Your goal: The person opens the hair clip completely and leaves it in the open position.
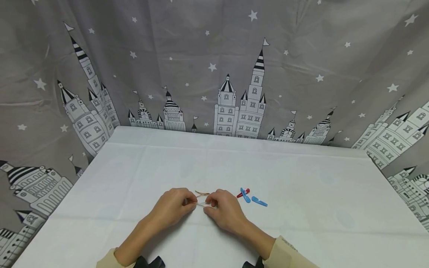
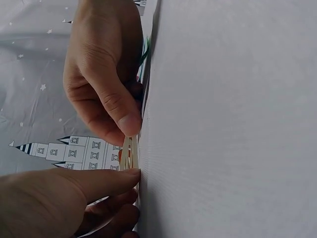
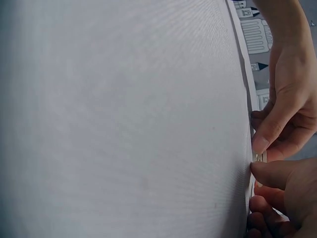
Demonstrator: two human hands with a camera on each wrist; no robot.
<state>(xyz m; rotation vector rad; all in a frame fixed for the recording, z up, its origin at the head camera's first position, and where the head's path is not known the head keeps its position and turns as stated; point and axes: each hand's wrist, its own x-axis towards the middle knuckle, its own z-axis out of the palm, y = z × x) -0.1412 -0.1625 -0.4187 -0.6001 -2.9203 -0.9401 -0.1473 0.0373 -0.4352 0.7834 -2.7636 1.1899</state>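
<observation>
A cream snap hair clip [image 2: 130, 153] is stretched between my two hands, low over the white cloth. My left hand [image 1: 172, 208] pinches one end between thumb and fingers; my right hand [image 1: 226, 210] pinches the other. In the left wrist view the clip shows as several narrow strips side by side, with both its ends hidden under fingertips. Just beyond the fingertips in the head view lies an orange-brown hair clip [image 1: 202, 193], its arms spread apart.
Right of my right hand, a blue snap clip [image 1: 245, 196] lies across a red clip [image 1: 247, 191]. Another blue clip [image 1: 259, 201] rests beside them. White cloth [image 1: 318, 193] covers the table, and a grey curtain [image 1: 187, 48] printed with castles and stars hangs behind it.
</observation>
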